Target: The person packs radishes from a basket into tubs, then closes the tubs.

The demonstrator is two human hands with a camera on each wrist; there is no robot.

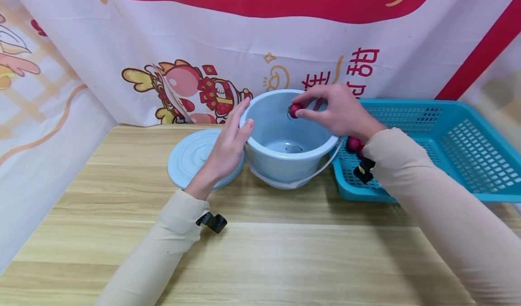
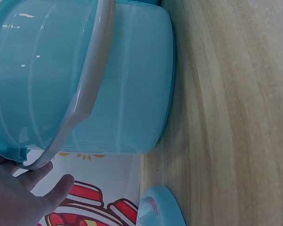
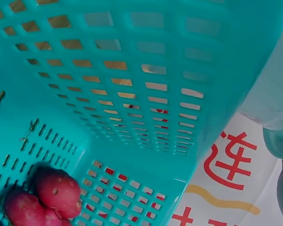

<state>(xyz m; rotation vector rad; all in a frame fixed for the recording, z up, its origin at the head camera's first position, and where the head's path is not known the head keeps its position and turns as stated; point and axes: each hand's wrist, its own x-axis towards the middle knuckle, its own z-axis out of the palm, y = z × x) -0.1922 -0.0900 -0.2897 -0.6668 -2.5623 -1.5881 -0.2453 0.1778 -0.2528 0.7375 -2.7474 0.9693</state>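
Note:
A light blue bucket (image 1: 281, 163) stands upright on the table with its pale handle (image 2: 92, 70) hanging down the front. Against the bucket's left side rests my left hand (image 1: 228, 148), its fingers extended. My right hand (image 1: 338, 109) pinches a small red radish (image 1: 295, 110) between thumb and fingers, over the bucket's opening. Thin dark strands (image 1: 293, 148) lie on the bucket floor. To the right, a teal basket (image 1: 468, 196) holds several red radishes (image 3: 56, 190), partly hidden by my right wrist in the head view.
Left of the bucket a round light blue lid (image 1: 185, 161) lies flat, partly behind my left hand. The wooden table (image 1: 285, 261) stretches toward me. A white printed cloth (image 1: 228, 30) hangs behind the bucket and basket.

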